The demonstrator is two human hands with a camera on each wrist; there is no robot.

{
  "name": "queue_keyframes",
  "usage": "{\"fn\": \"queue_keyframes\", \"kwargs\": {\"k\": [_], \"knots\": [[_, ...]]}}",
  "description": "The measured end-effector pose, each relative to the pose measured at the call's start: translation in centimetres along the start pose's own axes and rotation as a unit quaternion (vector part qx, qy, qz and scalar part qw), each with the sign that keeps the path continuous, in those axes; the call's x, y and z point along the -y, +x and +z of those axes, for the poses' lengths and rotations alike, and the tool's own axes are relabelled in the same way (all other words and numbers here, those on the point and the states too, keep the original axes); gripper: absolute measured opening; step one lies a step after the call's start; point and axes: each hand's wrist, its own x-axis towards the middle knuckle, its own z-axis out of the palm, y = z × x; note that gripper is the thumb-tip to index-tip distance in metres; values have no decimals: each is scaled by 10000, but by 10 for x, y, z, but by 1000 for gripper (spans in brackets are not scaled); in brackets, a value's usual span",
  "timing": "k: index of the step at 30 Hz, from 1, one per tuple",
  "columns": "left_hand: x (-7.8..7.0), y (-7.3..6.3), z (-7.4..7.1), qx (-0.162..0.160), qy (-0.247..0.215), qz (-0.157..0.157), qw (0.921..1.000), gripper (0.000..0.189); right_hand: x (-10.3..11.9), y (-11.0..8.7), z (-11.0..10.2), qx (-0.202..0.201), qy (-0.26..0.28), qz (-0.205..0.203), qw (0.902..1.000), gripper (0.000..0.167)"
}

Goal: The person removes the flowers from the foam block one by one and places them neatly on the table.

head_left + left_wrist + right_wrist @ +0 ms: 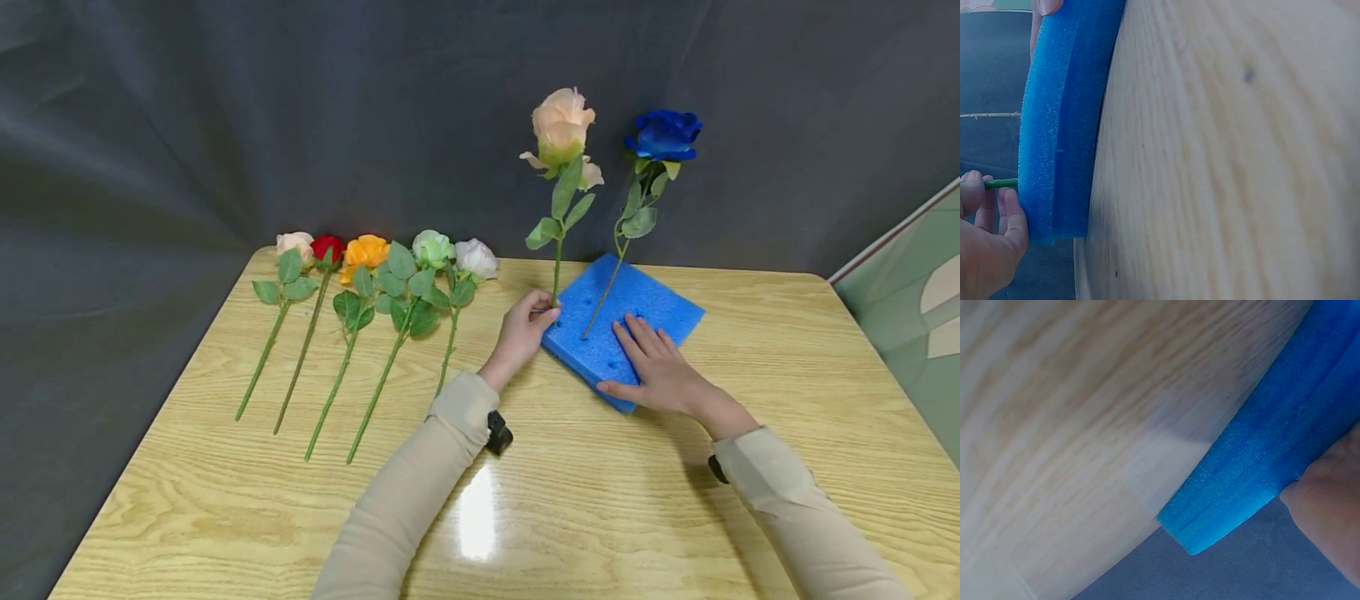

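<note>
A blue foam block point(663, 296) with small holes in its top lies on the table. My left hand point(522, 332) pinches the green stem of a peach rose point(562, 129) low down, at the block's left corner. The rose is upright, and in the left wrist view its stem point(1002, 183) meets the foam. A blue rose point(666, 136) stands in the block with its stem leaning right. My right hand point(662, 372) presses on the block's top with fingers spread. In the right wrist view part of that hand point(1329, 500) shows at the foam's edge.
On the left of the wooden table point(187, 500) lie several roses in a row: pale pink point(296, 246), red point(327, 247), orange point(365, 254), light green point(432, 248) and white point(476, 258). A dark cloth point(420, 108) hangs behind the table.
</note>
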Motion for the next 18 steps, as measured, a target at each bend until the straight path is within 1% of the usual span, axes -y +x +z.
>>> {"fn": "queue_keyframes", "kwargs": {"k": [3,7,11,15,18], "knots": [[-1,0,0,-48,-3,-41,10000,16,-1,0,0,17,15,33,10000,98],[-1,0,0,-89,-123,-8,9999,17,-1,1,1,-1,63,16,10000,99],[-3,-2,-1,-114,-423,-7,9990,18,-1,1,0,9,74,6,10000,99],[-5,-3,-3,-159,-855,-50,9962,23,-1,1,0,1,66,-7,10000,99],[-7,-4,-4,-189,-1049,-49,9943,25,0,1,1,-19,79,-26,10000,99]]}}
